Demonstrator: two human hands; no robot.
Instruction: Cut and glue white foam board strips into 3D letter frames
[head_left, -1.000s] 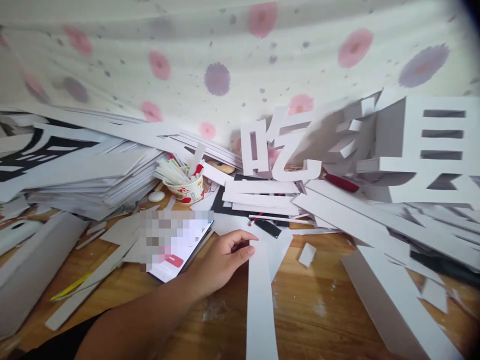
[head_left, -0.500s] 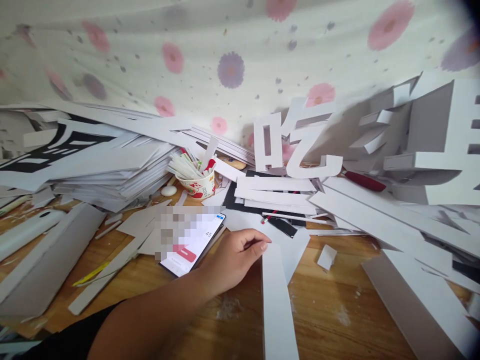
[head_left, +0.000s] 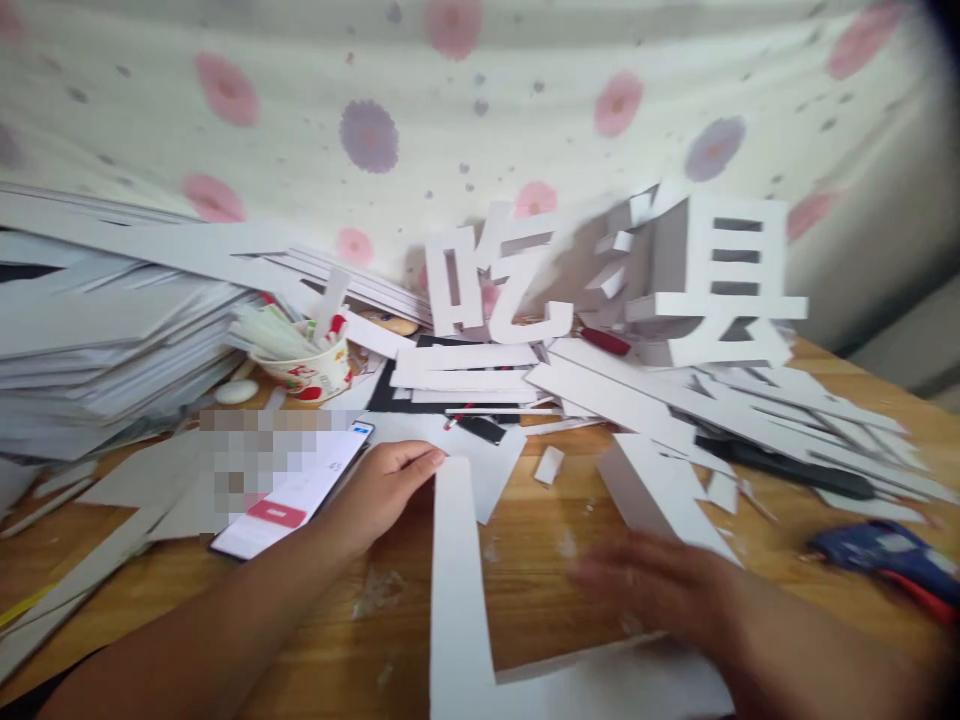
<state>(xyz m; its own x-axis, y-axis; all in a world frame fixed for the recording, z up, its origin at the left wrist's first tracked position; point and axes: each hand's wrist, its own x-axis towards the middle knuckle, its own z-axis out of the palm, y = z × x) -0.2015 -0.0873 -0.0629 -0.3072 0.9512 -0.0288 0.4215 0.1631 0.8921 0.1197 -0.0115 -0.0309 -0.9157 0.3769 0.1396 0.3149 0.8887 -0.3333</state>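
My left hand (head_left: 394, 488) pinches the far end of a long white foam board strip (head_left: 456, 570) between thumb and fingers. Toward me, the strip meets another white board piece (head_left: 607, 682) that runs off to the right; whether they are joined I cannot tell. Over that piece hovers my right hand (head_left: 660, 585), blurred, its fingers stretched out to the left and nothing visible in them. A smartphone (head_left: 296, 495) with a lit screen lies beside my left wrist.
Raised white foam board characters (head_left: 739, 250) stand at the back. A paper cup (head_left: 307, 372) holds thin white strips. Stacked boards (head_left: 97, 320) fill the left. A blue and red tool (head_left: 889, 560), perhaps a glue gun, lies right, near a black-handled tool (head_left: 795, 470).
The view has swung right, bringing the blue and red tool into sight. My right hand has come in from the right. My left hand keeps its pinch on the strip.
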